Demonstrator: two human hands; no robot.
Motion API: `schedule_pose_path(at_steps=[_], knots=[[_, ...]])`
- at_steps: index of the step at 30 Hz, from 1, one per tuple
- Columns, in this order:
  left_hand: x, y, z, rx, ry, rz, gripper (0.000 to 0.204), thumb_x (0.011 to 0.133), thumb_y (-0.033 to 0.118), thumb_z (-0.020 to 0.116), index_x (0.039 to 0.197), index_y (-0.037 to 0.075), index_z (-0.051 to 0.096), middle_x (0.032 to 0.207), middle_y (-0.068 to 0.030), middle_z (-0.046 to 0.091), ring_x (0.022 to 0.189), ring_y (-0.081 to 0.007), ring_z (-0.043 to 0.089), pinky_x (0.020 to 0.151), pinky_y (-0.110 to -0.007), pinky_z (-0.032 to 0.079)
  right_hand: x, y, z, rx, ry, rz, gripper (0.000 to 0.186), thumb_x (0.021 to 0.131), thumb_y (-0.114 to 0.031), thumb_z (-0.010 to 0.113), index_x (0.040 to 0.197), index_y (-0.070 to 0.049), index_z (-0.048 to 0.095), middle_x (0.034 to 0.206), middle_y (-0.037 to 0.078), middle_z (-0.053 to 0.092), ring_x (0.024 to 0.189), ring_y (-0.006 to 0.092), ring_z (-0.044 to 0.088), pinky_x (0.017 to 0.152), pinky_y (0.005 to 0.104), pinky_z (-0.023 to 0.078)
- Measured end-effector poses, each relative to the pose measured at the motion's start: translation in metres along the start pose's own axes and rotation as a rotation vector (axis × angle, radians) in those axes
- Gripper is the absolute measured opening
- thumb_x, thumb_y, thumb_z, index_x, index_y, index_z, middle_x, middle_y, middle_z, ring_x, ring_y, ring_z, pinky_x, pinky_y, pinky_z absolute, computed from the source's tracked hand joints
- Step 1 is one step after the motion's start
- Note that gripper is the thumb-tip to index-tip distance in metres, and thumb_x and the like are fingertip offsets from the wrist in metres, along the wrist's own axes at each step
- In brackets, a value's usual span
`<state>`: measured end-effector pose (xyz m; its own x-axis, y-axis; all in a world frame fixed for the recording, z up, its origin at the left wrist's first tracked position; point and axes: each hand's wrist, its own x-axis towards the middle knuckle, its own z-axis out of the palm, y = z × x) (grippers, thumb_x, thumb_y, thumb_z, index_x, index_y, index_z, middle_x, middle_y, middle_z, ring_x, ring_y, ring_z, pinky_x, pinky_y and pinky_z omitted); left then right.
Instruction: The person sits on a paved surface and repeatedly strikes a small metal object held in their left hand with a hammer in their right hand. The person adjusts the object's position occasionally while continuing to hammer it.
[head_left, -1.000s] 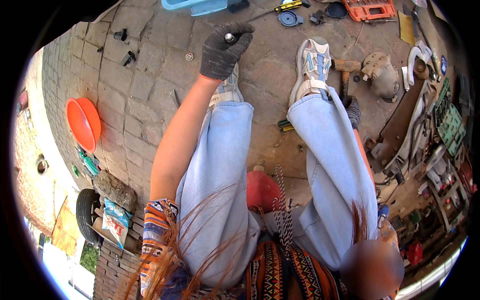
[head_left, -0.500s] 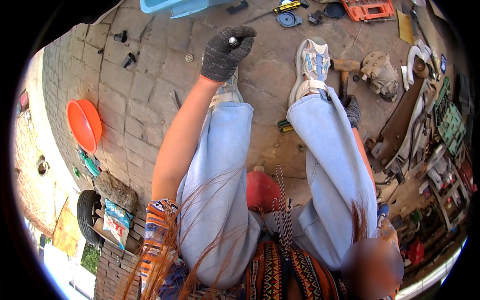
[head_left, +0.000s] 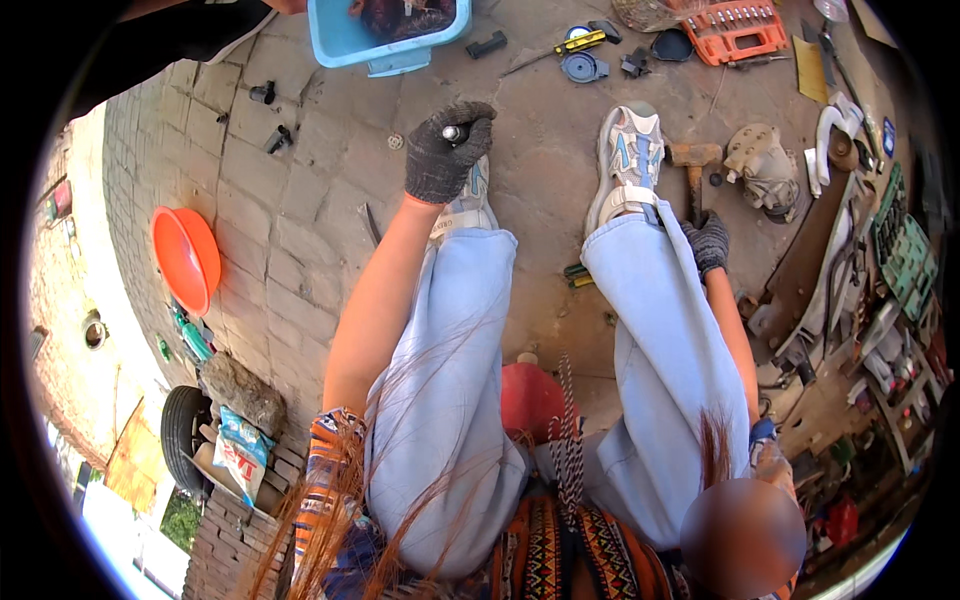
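My left hand (head_left: 447,160), in a dark knit glove, is closed round a small silver metal piece (head_left: 452,133) whose end shows, held over my left shoe. My right hand (head_left: 707,243), gloved the same way, grips the handle of a hammer (head_left: 693,163) with a brownish head, beside my right shoe (head_left: 625,160). Just right of the hammer lies a grey cast metal housing (head_left: 760,165). Behind my right leg a few yellow-and-green handled tools (head_left: 578,275) show partly.
Ahead are a blue tub (head_left: 400,60), an orange socket case (head_left: 740,45) and small parts (head_left: 277,138). Left are an orange basin (head_left: 185,260) and a tyre (head_left: 180,435). Right lie piled tools and a green case (head_left: 895,250). Another person's dark-clad leg (head_left: 170,35) shows top left.
The view has shifted, showing more of the blue tub and the other person at the top. My left hand has come slightly toward me, still closed on the metal piece.
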<state>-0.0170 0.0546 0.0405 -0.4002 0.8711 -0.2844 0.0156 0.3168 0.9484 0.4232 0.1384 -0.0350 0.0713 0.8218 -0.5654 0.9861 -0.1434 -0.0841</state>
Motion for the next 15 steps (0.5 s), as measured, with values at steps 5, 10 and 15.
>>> schedule_pose_path(at_steps=[5,10,15], knots=[[-0.001,-0.007,-0.041,0.037,0.021,0.07,0.021,0.088,0.004,0.063,0.108,-0.002,0.064,0.095,-0.0111,0.07,0.086,-0.015,0.066,0.079,-0.028,0.052,0.045,0.063,0.032,0.295,-0.19,-0.112,0.04,0.078,-0.026,0.069,0.108,0.0,0.062,0.093,0.021,0.067,0.085,0.0343,0.064,0.08,0.0413,0.049],[-0.012,0.005,-0.013,-0.099,0.063,0.062,0.021,0.086,0.004,0.065,0.105,-0.003,0.064,0.09,-0.0081,0.069,0.084,-0.0122,0.065,0.074,-0.027,0.052,0.042,0.048,0.03,0.312,-0.245,-0.073,0.033,0.081,-0.029,0.068,0.096,0.0,0.066,0.076,0.016,0.065,0.069,0.0281,0.062,0.067,0.0394,0.049],[0.002,0.023,-0.008,-0.07,-0.007,0.031,0.022,0.088,0.007,0.064,0.109,0.002,0.064,0.091,-0.0053,0.069,0.079,-0.0091,0.064,0.072,-0.024,0.051,0.035,0.034,0.03,0.279,-0.155,-0.082,0.034,0.081,-0.031,0.068,0.097,-0.001,0.066,0.075,0.016,0.065,0.064,0.0266,0.061,0.064,0.0393,0.048]])
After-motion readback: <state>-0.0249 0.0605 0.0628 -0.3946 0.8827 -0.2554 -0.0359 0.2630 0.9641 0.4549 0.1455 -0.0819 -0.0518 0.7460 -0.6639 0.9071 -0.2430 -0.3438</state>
